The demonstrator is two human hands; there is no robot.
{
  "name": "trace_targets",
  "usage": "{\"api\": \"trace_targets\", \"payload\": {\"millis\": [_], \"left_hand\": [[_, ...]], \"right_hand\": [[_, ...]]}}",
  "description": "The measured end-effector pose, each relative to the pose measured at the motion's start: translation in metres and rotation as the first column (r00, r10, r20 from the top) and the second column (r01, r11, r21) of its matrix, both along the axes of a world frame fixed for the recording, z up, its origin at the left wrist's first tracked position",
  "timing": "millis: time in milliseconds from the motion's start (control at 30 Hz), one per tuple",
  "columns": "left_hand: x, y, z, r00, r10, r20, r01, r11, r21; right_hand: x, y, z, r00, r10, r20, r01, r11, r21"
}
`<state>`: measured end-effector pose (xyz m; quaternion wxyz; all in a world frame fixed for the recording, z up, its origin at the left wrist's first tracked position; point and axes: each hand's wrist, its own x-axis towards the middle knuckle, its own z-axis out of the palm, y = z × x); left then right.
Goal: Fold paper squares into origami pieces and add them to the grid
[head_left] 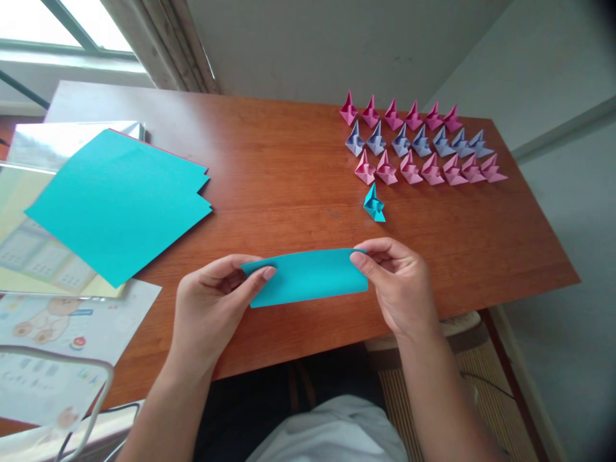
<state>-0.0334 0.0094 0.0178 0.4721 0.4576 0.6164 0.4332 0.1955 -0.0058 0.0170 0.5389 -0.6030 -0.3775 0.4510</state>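
A turquoise strip of paper (310, 277), apparently folded, is stretched between my two hands above the front of the table. My left hand (216, 295) pinches its left end, thumb on the near face and fingers behind. At the upper right corner, my right hand (399, 276) grips the strip in the same way. Just beyond it stands a small turquoise origami boat (374, 204) with a pointed peak. Behind that are rows of similar folded boats: light pink (410, 168), lavender (401, 141) and dark pink (394, 115).
On the left, a stack of turquoise paper sheets (118, 205) lies over a yellowish packet and printed papers (139, 308). A curved grey metal bar (103, 366) is at the lower left. The wooden table (274, 173) ends near a wall on the right.
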Motion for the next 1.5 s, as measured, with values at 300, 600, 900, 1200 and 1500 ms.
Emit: {"api": "trace_targets", "payload": {"millis": [300, 600, 900, 1200, 1500], "left_hand": [[-0.0006, -0.0015, -0.0041, 0.999, -0.034, -0.013, 0.034, 0.999, 0.014], [-0.0001, -0.0018, -0.0033, 0.995, -0.087, 0.057, 0.086, 0.996, 0.014], [0.0009, -0.0045, -0.0035, 0.994, -0.085, 0.073, 0.083, 0.996, 0.034], [0.0008, -0.0029, -0.0023, 0.995, -0.092, 0.037, 0.09, 0.995, 0.053], [0.0016, -0.0026, -0.0026, 0.994, -0.1, 0.041, 0.098, 0.994, 0.05]], "right_hand": [[0.0016, 0.0, -0.0013, 1.0, 0.009, -0.014, -0.009, 1.0, 0.015], [0.0073, -0.005, -0.006, 0.999, 0.014, 0.051, -0.013, 1.0, -0.015], [0.008, -0.005, -0.0075, 0.997, 0.011, 0.071, -0.01, 1.0, -0.008], [0.0078, -0.0053, -0.0064, 0.999, -0.007, 0.053, 0.008, 1.0, -0.01], [0.0088, -0.006, -0.0078, 0.996, 0.01, 0.085, -0.01, 1.0, -0.002]]}}
